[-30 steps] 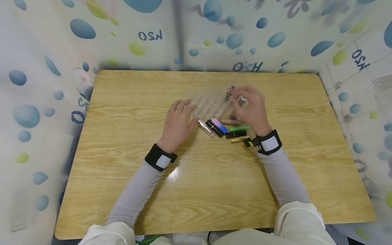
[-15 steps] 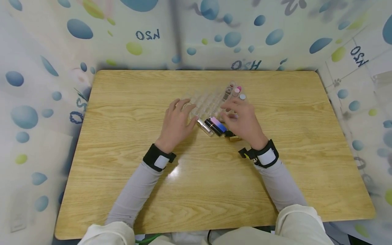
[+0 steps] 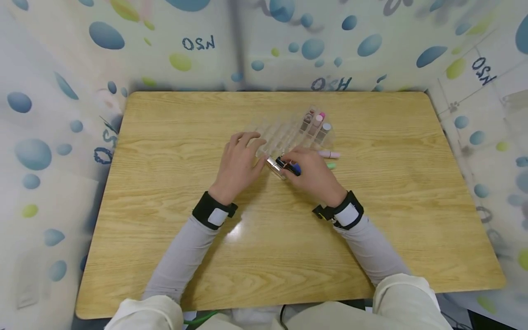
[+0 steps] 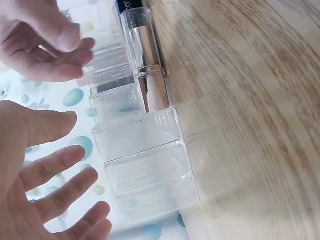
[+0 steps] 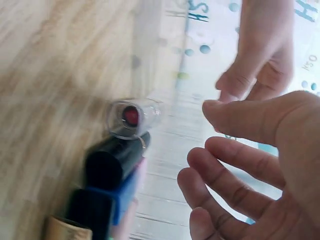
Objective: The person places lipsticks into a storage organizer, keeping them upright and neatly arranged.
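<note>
A clear organizer (image 3: 277, 133) with rows of compartments lies on the table; a few lipsticks (image 3: 318, 120) stand in its right end. My left hand (image 3: 239, 167) is at its left side, fingers spread and relaxed; in the left wrist view, this hand (image 4: 50, 175) holds nothing. My right hand (image 3: 313, 174) hovers over a group of loose lipsticks by the organizer's front edge. Its thumb and fingers are apart in the right wrist view. Nearest are a clear-capped silver lipstick (image 5: 134, 119), a black lipstick (image 5: 111, 162) and a blue one (image 5: 125, 195).
A pink tube (image 3: 329, 155) and the end of a green tube (image 3: 331, 165) show beyond my right hand. A gold-ended tube (image 5: 67, 231) lies at the near side of the group. The wooden table (image 3: 264, 256) ends against a patterned curtain (image 3: 198, 68).
My right hand has moved left and toward me, from the organizer's right end to above the loose lipsticks. A pink-topped lipstick now shows in the organizer. The left hand stays about where it was.
</note>
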Available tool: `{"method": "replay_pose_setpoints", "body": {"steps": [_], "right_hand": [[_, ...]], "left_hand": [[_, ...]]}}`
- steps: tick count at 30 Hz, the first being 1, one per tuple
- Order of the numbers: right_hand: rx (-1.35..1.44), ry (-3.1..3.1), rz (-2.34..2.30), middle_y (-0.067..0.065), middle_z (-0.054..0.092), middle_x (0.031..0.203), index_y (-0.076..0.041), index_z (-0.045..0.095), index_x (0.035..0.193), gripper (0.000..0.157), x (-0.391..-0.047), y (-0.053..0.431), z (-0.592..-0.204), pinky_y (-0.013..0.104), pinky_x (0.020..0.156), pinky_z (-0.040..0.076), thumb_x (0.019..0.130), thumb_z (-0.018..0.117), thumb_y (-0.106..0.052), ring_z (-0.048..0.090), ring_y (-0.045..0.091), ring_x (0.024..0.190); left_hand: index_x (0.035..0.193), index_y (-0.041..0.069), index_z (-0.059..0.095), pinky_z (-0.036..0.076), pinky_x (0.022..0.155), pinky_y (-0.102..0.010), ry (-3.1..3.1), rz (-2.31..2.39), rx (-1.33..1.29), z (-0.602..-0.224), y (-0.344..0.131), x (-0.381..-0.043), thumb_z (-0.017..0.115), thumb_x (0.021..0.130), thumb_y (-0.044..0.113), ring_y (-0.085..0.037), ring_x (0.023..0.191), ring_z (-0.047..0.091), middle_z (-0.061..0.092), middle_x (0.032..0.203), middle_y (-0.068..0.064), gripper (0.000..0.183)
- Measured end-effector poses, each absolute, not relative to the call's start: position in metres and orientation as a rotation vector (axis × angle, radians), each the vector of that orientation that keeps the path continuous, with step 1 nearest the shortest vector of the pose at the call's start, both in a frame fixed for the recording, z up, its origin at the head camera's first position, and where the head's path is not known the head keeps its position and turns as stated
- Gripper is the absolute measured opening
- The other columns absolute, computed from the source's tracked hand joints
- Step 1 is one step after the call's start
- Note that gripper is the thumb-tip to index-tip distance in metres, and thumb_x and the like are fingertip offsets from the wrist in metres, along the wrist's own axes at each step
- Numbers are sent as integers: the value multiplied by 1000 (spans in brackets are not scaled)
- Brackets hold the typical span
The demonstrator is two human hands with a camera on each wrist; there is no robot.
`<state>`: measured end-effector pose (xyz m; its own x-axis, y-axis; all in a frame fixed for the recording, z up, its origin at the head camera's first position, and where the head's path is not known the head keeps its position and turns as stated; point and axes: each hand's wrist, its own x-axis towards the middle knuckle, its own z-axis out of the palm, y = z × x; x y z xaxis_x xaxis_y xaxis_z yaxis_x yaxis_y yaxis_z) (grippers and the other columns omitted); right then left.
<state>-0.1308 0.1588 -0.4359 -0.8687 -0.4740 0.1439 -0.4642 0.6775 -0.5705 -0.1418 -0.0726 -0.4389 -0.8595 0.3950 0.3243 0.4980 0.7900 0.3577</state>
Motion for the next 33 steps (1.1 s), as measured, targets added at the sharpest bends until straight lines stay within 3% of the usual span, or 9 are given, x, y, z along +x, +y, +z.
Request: {"method": "replay_pose_setpoints", "body": {"steps": [5, 12, 19, 24, 33], "right_hand": [[-817, 2918, -823, 8, 73, 99, -4, 79, 109, 23, -129, 156, -447, 39, 77, 57, 92, 85, -19, 67, 23, 88], [-811, 2921, -767, 6, 69, 93, -5, 79, 102, 21, -129, 155, -454, 34, 70, 53, 89, 88, -20, 61, 20, 83], [-819, 2917, -743, 7, 67, 90, -4, 78, 96, 17, -129, 154, -457, 34, 69, 50, 88, 87, -15, 58, 20, 81], [-840, 2894, -756, 8, 69, 94, -3, 78, 100, 17, -129, 154, -457, 37, 76, 52, 87, 87, -11, 60, 23, 87], [-925, 2879, -772, 9, 68, 96, -2, 79, 103, 16, -128, 152, -457, 39, 82, 53, 87, 80, -3, 61, 26, 91]], "left_hand": [[126, 6, 73, 56, 98, -52, -2753, -659, -716, -433, -71, -140, 78, 100, 22, -40, 118, 63, 69, 131, -14, 31], [107, 7, 74, 60, 75, -44, -2845, -688, -746, -427, -69, -137, 82, 95, 17, -32, 92, 68, 74, 107, -10, 17], [105, 8, 75, 60, 70, -42, -2929, -695, -747, -426, -66, -132, 81, 97, 19, -29, 88, 70, 75, 104, -8, 14], [106, 7, 77, 62, 66, -42, -2945, -691, -819, -430, -65, -133, 82, 95, 17, -27, 86, 72, 75, 100, -9, 15], [111, 5, 76, 63, 73, -43, -2981, -656, -943, -435, -66, -132, 83, 92, 10, -31, 94, 72, 74, 107, -10, 21]]}}
